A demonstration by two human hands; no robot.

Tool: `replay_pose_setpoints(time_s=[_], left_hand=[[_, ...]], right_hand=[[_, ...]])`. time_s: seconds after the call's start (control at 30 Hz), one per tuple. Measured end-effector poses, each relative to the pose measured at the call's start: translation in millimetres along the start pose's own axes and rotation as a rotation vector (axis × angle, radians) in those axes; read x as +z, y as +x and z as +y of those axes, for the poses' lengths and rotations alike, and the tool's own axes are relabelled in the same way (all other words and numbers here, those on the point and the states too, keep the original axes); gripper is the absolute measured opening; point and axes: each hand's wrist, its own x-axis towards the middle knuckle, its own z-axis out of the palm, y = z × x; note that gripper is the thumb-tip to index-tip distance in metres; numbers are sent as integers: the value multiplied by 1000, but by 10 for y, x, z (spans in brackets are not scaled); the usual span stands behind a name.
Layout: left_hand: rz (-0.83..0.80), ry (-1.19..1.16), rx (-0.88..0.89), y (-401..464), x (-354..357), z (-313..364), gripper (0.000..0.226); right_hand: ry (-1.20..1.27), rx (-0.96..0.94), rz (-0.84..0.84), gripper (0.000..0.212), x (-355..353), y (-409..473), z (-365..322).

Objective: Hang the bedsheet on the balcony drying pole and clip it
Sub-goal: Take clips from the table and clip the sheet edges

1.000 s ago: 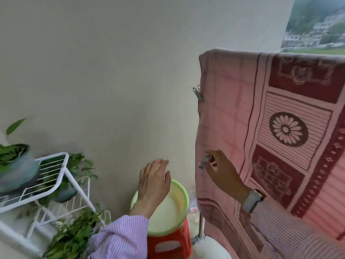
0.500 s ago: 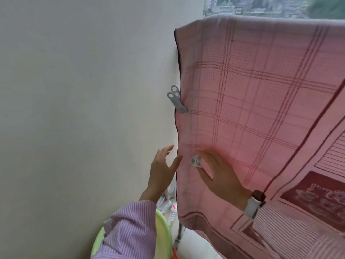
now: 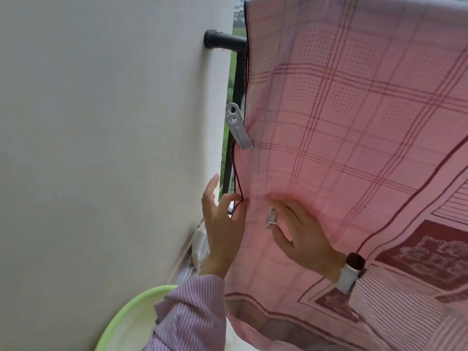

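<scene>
A pink bedsheet (image 3: 354,127) with dark red checks and patterned panels hangs over a rail, filling the right side. A grey clip (image 3: 238,130) is fastened on its left edge, below the black pole (image 3: 222,43) fixed to the wall. My left hand (image 3: 222,224) pinches the sheet's dark left hem lower down between thumb and fingers. My right hand (image 3: 301,234) lies against the sheet just to the right and holds a white clip (image 3: 272,218) between thumb and forefinger.
A pale wall (image 3: 101,148) fills the left side, close to the sheet's edge. A green-rimmed basin (image 3: 119,323) sits at the bottom left. A black vertical railing bar (image 3: 236,79) runs behind the hem, with greenery beyond.
The view has closed in on the sheet's left edge. My left hand rose from above the basin to the hem and took hold of it. My right hand kept the white clip.
</scene>
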Motion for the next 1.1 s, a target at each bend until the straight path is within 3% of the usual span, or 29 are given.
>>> replay_pose_setpoints(time_s=[0.17, 0.37, 0.5, 0.63, 0.73, 0.8, 0.87, 1.1], left_hand=[[-106, -304, -327, 128, -111, 6, 23], [-84, -343, -411, 174, -195, -29, 20], [-149, -301, -378, 144, -205, -122, 12], [-166, -192, -297, 134, -193, -86, 10], [-139, -162, -322, 135, -166, -88, 27], [-106, -168, -346, 111, -163, -102, 21], [-89, -151, -327, 89, -174, -105, 9], [-119, -93, -260, 100, -115, -110, 13]], right_hand=[[-7, -3, -18, 39, -23, 0, -63], [219, 43, -5, 37, -77, 282, -307], [259, -22, -99, 32, -254, 690, -474], [39, -53, -280, 36, -352, 1081, -567], [-106, -151, -347, 23, -366, 1259, -621], [-168, -185, -411, 20, -341, 1318, -625], [-170, -187, -470, 21, -296, 1354, -613], [-160, -173, -534, 20, -256, 1499, -565]])
